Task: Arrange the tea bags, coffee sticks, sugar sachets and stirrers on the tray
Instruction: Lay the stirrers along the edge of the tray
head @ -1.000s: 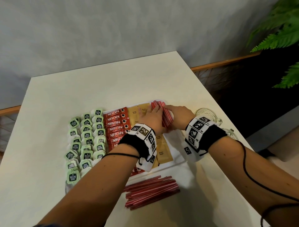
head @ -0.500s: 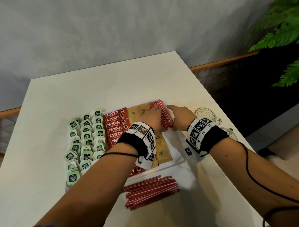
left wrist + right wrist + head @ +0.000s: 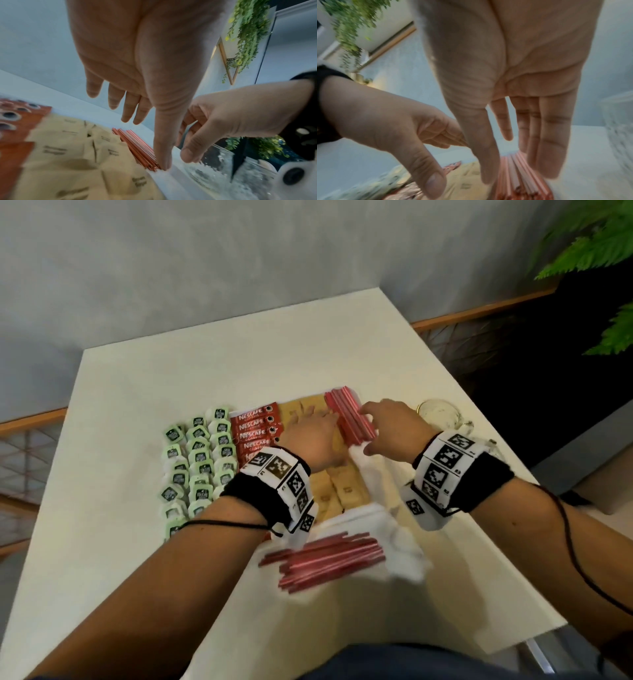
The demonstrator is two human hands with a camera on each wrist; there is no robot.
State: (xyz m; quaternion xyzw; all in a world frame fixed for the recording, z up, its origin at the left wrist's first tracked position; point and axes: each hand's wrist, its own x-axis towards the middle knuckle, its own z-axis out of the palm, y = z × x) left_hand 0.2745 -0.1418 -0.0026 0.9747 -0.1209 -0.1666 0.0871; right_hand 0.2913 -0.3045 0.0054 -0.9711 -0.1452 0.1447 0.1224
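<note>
A bundle of red stirrers (image 3: 349, 416) lies at the far right of the white tray (image 3: 378, 481), next to the brown sugar sachets (image 3: 346, 491). Red Nescafe coffee sticks (image 3: 255, 429) and rows of green tea bags (image 3: 198, 460) fill the tray's left side. My left hand (image 3: 322, 422) lies over the sachets with straight fingers. In the left wrist view its thumb tip meets the near end of the stirrers (image 3: 137, 146). My right hand (image 3: 370, 429) is on the bundle's right side, fingers straight and beside the stirrers (image 3: 513, 175). Neither hand grips anything.
A second bundle of red stirrers (image 3: 325, 559) lies on the table in front of the tray's near edge. A glass jar (image 3: 440, 414) stands just right of my right hand. The table's right edge runs close behind it.
Both hands have loosened from cupping the stirrer bundle on the tray. The right hand has drawn slightly right with its fingers straighter. The bundle stays where it lay.
</note>
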